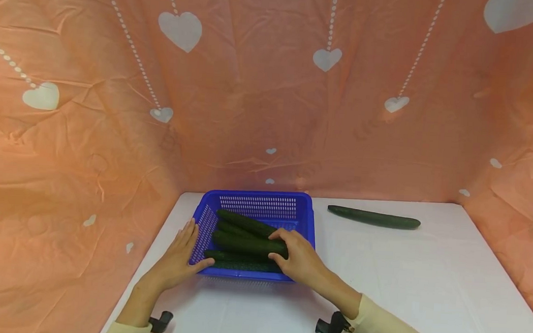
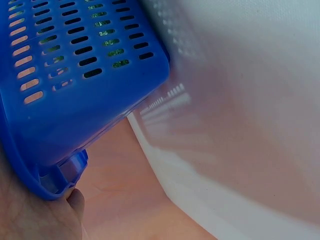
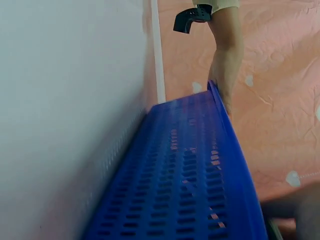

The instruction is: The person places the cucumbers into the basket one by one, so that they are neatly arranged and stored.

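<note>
A blue plastic basket (image 1: 252, 274) with slotted walls holds several dark green cucumbers (image 1: 245, 222). My right hand (image 1: 301, 258) reaches over its front right side and grips one cucumber (image 1: 249, 243) near the right end, thumb in front and fingers behind. The left hand (image 1: 175, 260) rests on the basket's left rim with straight fingers, its thumb over the front left corner. In the left wrist view part of that hand (image 2: 35, 217) shows beside the basket's corner (image 2: 55, 185). The right wrist view catches the basket's wall (image 3: 175, 165); the right hand is blurred at the lower right.
One more cucumber (image 1: 373, 217) lies on the white table (image 1: 406, 282), right of the basket near the back edge. Orange sheeting (image 1: 261, 110) with pale hearts hangs behind and at both sides. Each wrist wears a small black camera (image 1: 330, 327).
</note>
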A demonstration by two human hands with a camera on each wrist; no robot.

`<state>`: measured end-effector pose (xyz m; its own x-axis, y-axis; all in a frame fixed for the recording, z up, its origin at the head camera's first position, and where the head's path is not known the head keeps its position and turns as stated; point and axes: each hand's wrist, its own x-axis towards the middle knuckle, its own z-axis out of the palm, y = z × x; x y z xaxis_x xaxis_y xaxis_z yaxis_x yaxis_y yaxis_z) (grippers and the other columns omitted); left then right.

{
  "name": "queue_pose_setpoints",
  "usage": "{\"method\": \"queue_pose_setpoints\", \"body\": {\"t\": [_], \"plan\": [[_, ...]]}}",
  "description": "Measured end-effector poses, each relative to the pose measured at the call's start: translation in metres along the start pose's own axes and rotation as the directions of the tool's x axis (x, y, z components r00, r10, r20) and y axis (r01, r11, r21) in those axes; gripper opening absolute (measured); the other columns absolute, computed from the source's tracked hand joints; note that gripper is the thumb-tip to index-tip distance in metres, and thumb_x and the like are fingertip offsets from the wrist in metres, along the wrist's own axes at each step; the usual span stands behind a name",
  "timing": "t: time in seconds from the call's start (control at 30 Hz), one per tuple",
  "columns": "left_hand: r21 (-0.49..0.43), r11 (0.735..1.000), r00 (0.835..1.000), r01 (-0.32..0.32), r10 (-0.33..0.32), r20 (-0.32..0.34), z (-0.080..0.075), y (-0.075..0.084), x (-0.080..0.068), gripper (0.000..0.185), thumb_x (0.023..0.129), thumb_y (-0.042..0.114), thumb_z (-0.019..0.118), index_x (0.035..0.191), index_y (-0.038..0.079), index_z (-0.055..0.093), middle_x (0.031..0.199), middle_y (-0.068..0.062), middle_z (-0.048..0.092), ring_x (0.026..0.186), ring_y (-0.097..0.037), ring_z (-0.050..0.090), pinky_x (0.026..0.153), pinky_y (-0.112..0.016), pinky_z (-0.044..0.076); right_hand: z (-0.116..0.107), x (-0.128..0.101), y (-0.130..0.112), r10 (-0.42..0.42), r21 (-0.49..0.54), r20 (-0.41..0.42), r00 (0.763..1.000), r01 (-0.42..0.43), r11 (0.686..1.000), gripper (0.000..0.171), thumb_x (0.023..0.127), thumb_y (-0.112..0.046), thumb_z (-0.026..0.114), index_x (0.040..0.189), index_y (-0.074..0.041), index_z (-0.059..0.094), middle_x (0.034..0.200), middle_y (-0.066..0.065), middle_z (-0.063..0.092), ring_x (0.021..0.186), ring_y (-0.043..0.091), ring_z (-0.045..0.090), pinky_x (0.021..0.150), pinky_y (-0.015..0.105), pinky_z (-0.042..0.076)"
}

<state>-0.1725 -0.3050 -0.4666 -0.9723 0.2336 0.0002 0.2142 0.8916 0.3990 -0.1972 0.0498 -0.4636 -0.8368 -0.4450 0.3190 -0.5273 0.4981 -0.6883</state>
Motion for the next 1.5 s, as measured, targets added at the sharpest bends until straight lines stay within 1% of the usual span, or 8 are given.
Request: {"method": "queue_pose_setpoints", "body": {"t": [0.1, 0.2, 0.33, 0.47, 0.93, 1.2, 1.33, 1.5], "plan": [[0.003, 1.000, 1.000, 0.000, 0.000, -0.004, -0.001, 0.001, 0.000, 0.113, 0.100, 0.063, 0.067, 0.168, -0.009, 0.012, 0.178, -0.025, -0.003, 0.164, -0.046, -0.003, 0.131, -0.065, 0.007, -0.009, 0.000, 0.004, -0.045, 0.067, 0.038, 0.998, 0.042, 0.997, 0.023, 0.101, -0.016, 0.078, 0.121, -0.007, 0.072, 0.112, 0.002, 0.075, 0.102, 0.020, 0.071, 0.092, 0.044, 0.062], [0.004, 1.000, 1.000, -0.002, 0.002, -0.006, -0.001, 0.001, 0.000, 0.113, 0.099, 0.062, 0.067, 0.167, -0.010, 0.012, 0.178, -0.026, -0.002, 0.164, -0.046, -0.003, 0.131, -0.065, 0.008, -0.021, 0.002, 0.011, -0.082, 0.115, 0.006, 0.997, 0.081, 0.990, 0.019, 0.102, -0.013, 0.076, 0.118, -0.004, 0.073, 0.108, 0.001, 0.076, 0.099, 0.018, 0.073, 0.091, 0.043, 0.063], [0.000, 1.000, 1.000, 0.003, -0.003, -0.001, -0.002, 0.001, -0.001, 0.114, 0.099, 0.062, 0.067, 0.167, -0.010, 0.012, 0.178, -0.026, -0.003, 0.164, -0.046, -0.003, 0.131, -0.065, 0.007, -0.036, 0.003, 0.023, -0.102, 0.091, -0.074, 0.992, 0.109, 0.990, 0.015, 0.100, -0.010, 0.076, 0.114, -0.006, 0.073, 0.107, 0.001, 0.077, 0.100, 0.019, 0.074, 0.092, 0.046, 0.064], [0.001, 1.000, 1.000, 0.002, -0.002, -0.003, -0.001, 0.000, -0.001, 0.114, 0.099, 0.063, 0.067, 0.167, -0.010, 0.012, 0.178, -0.025, -0.003, 0.164, -0.046, -0.003, 0.131, -0.065, 0.008, -0.050, 0.000, 0.038, -0.086, 0.051, -0.111, 0.990, 0.092, 0.994, 0.015, 0.099, -0.009, 0.078, 0.113, -0.009, 0.073, 0.106, -0.001, 0.076, 0.099, 0.018, 0.073, 0.093, 0.048, 0.063], [0.014, 1.000, 1.000, -0.004, 0.004, -0.002, 0.002, -0.004, 0.000, 0.113, 0.099, 0.062, 0.067, 0.167, -0.009, 0.012, 0.178, -0.025, -0.003, 0.164, -0.046, -0.003, 0.131, -0.065, 0.008, -0.099, -0.020, 0.097, -0.092, -0.087, -0.244, 0.965, 0.072, 0.994, 0.025, 0.095, -0.004, 0.082, 0.118, -0.005, 0.073, 0.114, 0.006, 0.077, 0.104, 0.028, 0.072, 0.092, 0.054, 0.060], [0.007, 1.000, 1.000, -0.003, 0.003, -0.001, 0.002, -0.003, 0.000, 0.113, 0.100, 0.062, 0.067, 0.167, -0.009, 0.011, 0.178, -0.025, -0.003, 0.164, -0.046, -0.003, 0.131, -0.066, 0.008, -0.134, -0.033, 0.132, -0.013, -0.119, -0.256, 0.967, -0.018, 0.993, 0.030, 0.092, 0.002, 0.083, 0.119, 0.000, 0.071, 0.114, 0.016, 0.076, 0.107, 0.038, 0.073, 0.096, 0.055, 0.056], [0.014, 1.000, 1.000, -0.003, 0.003, -0.003, 0.002, -0.003, 0.000, 0.113, 0.100, 0.062, 0.067, 0.167, -0.010, 0.012, 0.178, -0.026, -0.002, 0.164, -0.047, -0.002, 0.131, -0.066, 0.008, -0.152, -0.040, 0.147, 0.035, -0.151, -0.237, 0.971, -0.072, 0.986, 0.033, 0.094, 0.000, 0.081, 0.124, 0.003, 0.069, 0.119, 0.022, 0.073, 0.112, 0.045, 0.069, 0.098, 0.063, 0.054], [0.015, 1.000, 1.000, 0.003, -0.003, 0.001, 0.002, -0.003, -0.001, 0.113, 0.100, 0.062, 0.066, 0.167, -0.009, 0.011, 0.178, -0.025, -0.003, 0.164, -0.048, -0.002, 0.130, -0.067, 0.008, -0.168, -0.045, 0.170, 0.110, -0.174, -0.199, 0.974, -0.145, 0.974, 0.038, 0.097, -0.006, 0.080, 0.131, 0.003, 0.065, 0.129, 0.031, 0.067, 0.126, 0.054, 0.059, 0.104, 0.074, 0.044]]}}
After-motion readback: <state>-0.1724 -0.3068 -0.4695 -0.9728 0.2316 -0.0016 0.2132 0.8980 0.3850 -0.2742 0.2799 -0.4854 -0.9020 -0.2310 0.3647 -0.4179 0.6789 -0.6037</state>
